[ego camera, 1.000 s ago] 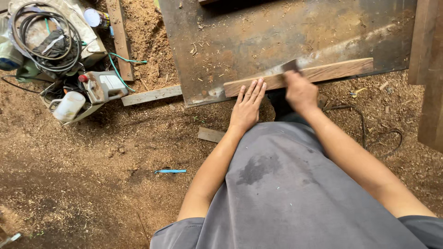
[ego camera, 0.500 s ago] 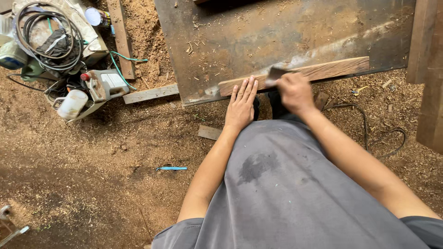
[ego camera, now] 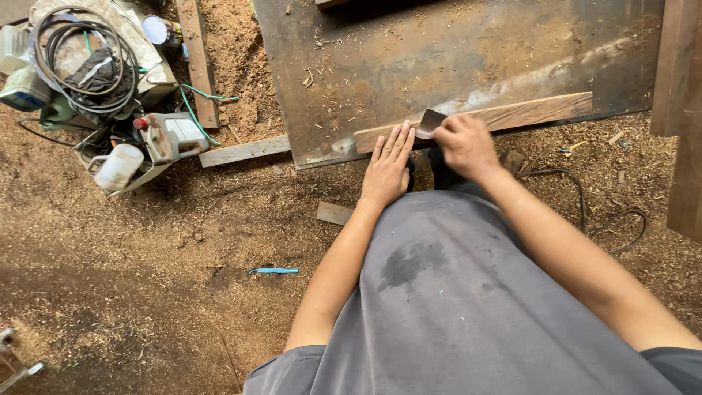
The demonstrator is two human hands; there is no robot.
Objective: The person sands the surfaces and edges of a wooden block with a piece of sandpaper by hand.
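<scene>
A long wooden strip (ego camera: pixel 526 112) lies along the near edge of a dark rusty metal sheet (ego camera: pixel 439 58). My left hand (ego camera: pixel 387 164) rests flat with fingers together on the strip's left end, pressing it down. My right hand (ego camera: pixel 464 146) grips a small dark scraper blade (ego camera: pixel 429 121) and holds it against the strip just right of my left fingertips. My grey-clad lap fills the lower part of the view.
Sawdust covers the ground. At the left stand a coil of black cable (ego camera: pixel 80 55), a power tool (ego camera: pixel 168 135) and a white jug (ego camera: pixel 117 167). A blue pen (ego camera: pixel 274 271) and a small wood offcut (ego camera: pixel 335 213) lie nearby. Planks (ego camera: pixel 680 110) stand at the right.
My right hand has slid the scraper leftward along the strip, from well right of my left hand to right beside its fingertips. My left hand stays pressed on the strip.
</scene>
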